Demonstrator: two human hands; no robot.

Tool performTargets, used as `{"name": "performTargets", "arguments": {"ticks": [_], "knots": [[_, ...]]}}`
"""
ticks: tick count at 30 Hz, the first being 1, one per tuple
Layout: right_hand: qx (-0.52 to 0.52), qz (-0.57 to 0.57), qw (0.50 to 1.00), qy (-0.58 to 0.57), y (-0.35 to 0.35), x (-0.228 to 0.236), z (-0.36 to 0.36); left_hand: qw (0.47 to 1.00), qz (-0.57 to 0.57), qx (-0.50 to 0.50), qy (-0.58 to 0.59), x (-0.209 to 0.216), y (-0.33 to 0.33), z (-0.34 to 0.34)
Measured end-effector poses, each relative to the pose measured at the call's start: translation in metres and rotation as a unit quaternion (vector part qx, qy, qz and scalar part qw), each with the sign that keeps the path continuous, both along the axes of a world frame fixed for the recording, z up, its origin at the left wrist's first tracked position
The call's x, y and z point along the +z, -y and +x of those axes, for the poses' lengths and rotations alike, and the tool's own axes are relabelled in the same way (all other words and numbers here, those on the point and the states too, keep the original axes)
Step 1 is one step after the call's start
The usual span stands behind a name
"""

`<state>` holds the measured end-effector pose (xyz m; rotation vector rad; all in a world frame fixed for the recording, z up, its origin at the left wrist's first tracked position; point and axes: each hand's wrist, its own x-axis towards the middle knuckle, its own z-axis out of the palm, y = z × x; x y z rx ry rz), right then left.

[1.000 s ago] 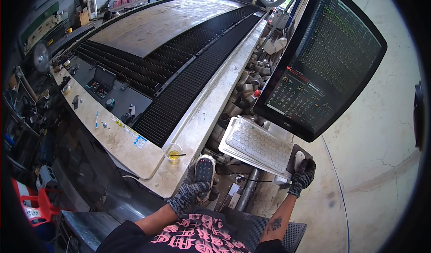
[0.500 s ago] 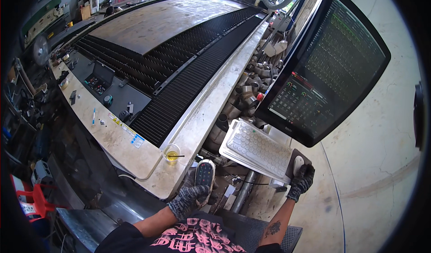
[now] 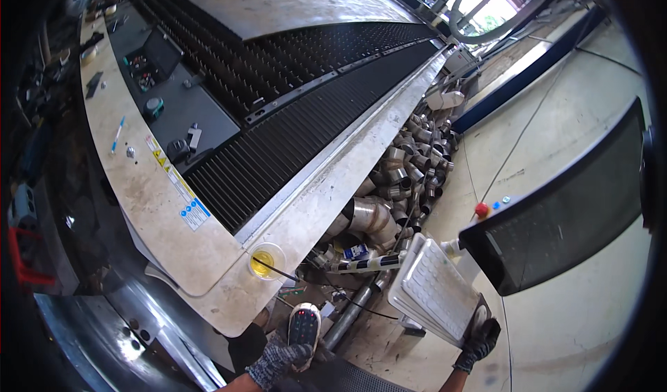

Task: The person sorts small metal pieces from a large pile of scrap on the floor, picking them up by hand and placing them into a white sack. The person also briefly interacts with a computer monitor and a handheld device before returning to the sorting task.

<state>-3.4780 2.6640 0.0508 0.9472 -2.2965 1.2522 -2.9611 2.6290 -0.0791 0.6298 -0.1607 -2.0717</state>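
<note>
My left hand (image 3: 278,364), in a grey knitted glove, is closed round a handheld remote control (image 3: 303,327) with a pale rim, a dark face, several buttons and small red lights. My right hand (image 3: 481,342), in a dark glove, is curled over the near right corner of the keyboard tray (image 3: 406,298). A white computer mouse (image 3: 479,315) lies right against its fingers, partly hidden by them. On the tray sits a white keyboard (image 3: 441,288), now seen at a steep slant. Beyond it stands a large monitor (image 3: 563,218), turned edge-on to the right, with a red button (image 3: 481,210) beside it.
A pale machine frame (image 3: 160,204) surrounds a slatted bed with a large metal sheet (image 3: 292,3). On its corner stands a clear cup of yellow liquid (image 3: 267,261) with a dark stick or cable across it. Metal pipe elbows (image 3: 379,215) are heaped between frame and wall.
The monitor, keyboard and tray have swung round to the right, my right hand moving with them. The view has also shifted nearer the machine. My left hand still holds the remote control.
</note>
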Motion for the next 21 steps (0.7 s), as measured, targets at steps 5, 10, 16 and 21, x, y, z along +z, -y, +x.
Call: {"name": "performTargets", "arguments": {"ticks": [5,10,16,21], "knots": [[0.051,-0.027,0.998,0.011,-0.013,-0.006,-0.037,0.999,-0.002,-0.031,-0.029,-0.016,0.013,0.000],[0.052,-0.061,0.996,0.043,-0.011,-0.013,-0.050,1.000,-0.013,-0.014,0.000,-0.025,0.015,-0.011],[0.069,-0.036,0.996,0.044,-0.032,-0.017,-0.092,0.997,-0.010,-0.074,0.019,-0.022,0.021,-0.011],[0.080,-0.084,0.989,0.095,-0.020,-0.017,-0.075,0.989,-0.064,-0.108,0.081,-0.039,0.020,-0.012]]}}
